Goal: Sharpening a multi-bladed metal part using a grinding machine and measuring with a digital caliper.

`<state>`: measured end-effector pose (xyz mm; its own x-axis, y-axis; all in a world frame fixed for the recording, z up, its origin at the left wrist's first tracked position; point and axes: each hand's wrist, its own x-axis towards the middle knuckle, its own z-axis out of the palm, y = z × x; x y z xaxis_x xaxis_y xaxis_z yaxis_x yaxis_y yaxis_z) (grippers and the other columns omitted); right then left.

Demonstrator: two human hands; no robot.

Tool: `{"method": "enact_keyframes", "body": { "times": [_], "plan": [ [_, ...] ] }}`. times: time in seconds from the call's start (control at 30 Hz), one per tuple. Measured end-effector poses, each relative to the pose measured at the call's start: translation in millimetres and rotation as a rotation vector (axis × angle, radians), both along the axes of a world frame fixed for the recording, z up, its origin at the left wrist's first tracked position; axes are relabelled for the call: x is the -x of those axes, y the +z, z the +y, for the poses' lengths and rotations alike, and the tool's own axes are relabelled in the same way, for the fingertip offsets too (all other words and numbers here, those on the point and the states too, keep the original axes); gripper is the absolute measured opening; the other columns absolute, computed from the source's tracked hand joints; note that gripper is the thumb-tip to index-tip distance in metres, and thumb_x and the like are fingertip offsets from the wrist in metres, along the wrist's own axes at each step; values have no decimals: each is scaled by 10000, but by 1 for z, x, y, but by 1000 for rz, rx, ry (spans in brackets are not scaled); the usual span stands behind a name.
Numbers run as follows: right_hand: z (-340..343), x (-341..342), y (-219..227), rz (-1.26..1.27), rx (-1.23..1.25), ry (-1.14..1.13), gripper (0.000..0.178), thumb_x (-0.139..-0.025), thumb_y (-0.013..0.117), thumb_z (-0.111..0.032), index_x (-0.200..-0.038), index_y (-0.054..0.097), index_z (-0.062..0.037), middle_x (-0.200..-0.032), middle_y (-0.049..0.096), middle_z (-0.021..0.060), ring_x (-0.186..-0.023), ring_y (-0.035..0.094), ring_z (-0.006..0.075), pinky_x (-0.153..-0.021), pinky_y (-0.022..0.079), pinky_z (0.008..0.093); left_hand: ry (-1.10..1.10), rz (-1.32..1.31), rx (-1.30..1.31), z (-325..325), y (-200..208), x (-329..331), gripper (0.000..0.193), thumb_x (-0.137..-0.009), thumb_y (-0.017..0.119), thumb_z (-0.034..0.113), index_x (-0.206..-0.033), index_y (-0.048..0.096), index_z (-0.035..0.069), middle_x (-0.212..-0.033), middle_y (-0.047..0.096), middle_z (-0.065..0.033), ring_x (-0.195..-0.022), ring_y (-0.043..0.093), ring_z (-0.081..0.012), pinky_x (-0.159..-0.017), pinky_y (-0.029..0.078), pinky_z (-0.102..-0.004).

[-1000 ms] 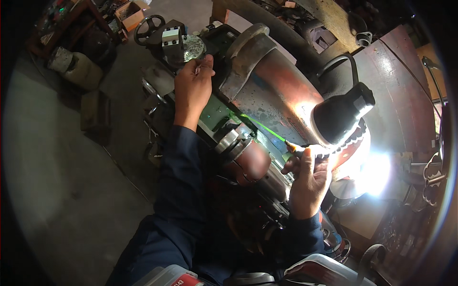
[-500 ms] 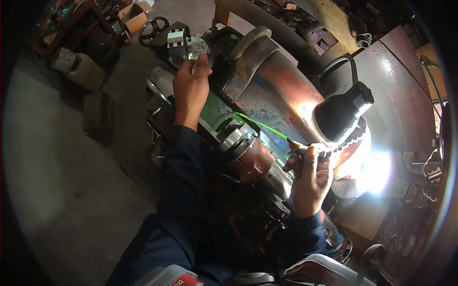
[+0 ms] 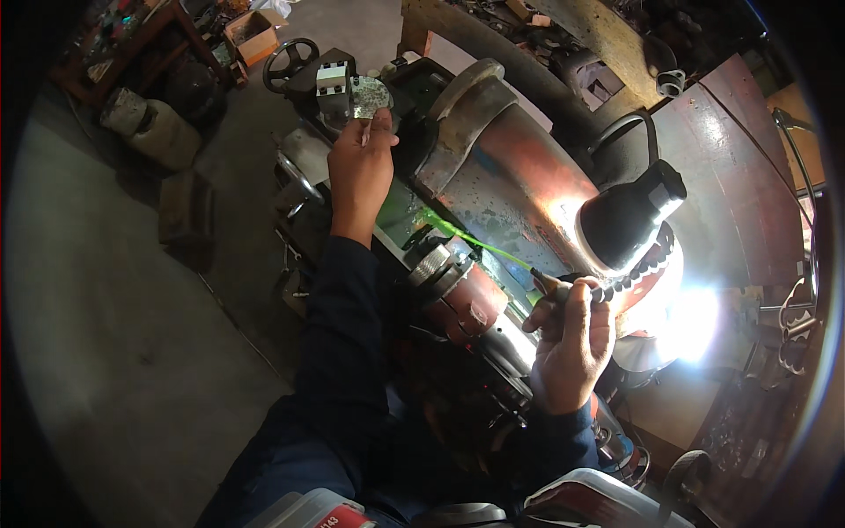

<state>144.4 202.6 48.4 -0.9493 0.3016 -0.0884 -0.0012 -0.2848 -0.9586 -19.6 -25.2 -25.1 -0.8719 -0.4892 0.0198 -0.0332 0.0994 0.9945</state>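
My right hand (image 3: 572, 352) is closed around the nozzle end of a black segmented coolant hose (image 3: 627, 283). From its tip a thin green stream of liquid (image 3: 484, 245) runs up and left, breaking into splashes on the machine bed. My left hand (image 3: 361, 176) reaches out to the far end, fingers bunched at the near edge of a round speckled disc (image 3: 371, 97). What those fingers grip, if anything, is hidden. Beside the disc sits a pale bolted block (image 3: 333, 79). A knurled metal collar and red cylindrical part (image 3: 471, 299) lie between my arms.
A black lamp (image 3: 625, 211) shines on the rounded red machine housing (image 3: 528, 158). A handwheel (image 3: 290, 66) stands at the far end. Left on the floor are a gas cylinder (image 3: 158, 132), a block (image 3: 187, 207) and a cardboard box (image 3: 253, 37). A large metal sheet (image 3: 722, 150) leans at right.
The view has shifted slightly, so most things sit a little lower and further right. Both hands keep nearly the same places; the green stream now splashes wider at its far end.
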Motion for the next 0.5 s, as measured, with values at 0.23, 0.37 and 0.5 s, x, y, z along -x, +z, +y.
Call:
{"method": "enact_keyframes", "body": {
  "times": [0.23,0.37,0.5],
  "plan": [
    [-8,0,6,-14,40,-12,139,-1010,521,-150,-1099,515,-43,-900,637,112,-666,597,148,-610,505,288,-8,26,9,4,-7,1,404,-969,565,422,-868,620,35,-741,639,-6,-537,417,-63,-512,325,-252],
    [-17,7,9,-14,-79,-29,139,-1014,501,-145,-1109,504,-44,-900,624,111,-679,588,148,-599,499,288,-18,-13,-40,2,-3,-2,433,-949,592,414,-867,657,-6,-805,692,-103,-767,631,-191,-742,462,-313],
    [-9,2,17,-34,25,-12,150,-1029,467,-151,-1080,464,-10,-900,628,152,-696,620,172,-666,538,320,-13,-24,57,4,-2,3,453,-961,566,437,-860,648,2,-771,683,-73,-718,594,-168,-715,457,-325]
  ]
}}
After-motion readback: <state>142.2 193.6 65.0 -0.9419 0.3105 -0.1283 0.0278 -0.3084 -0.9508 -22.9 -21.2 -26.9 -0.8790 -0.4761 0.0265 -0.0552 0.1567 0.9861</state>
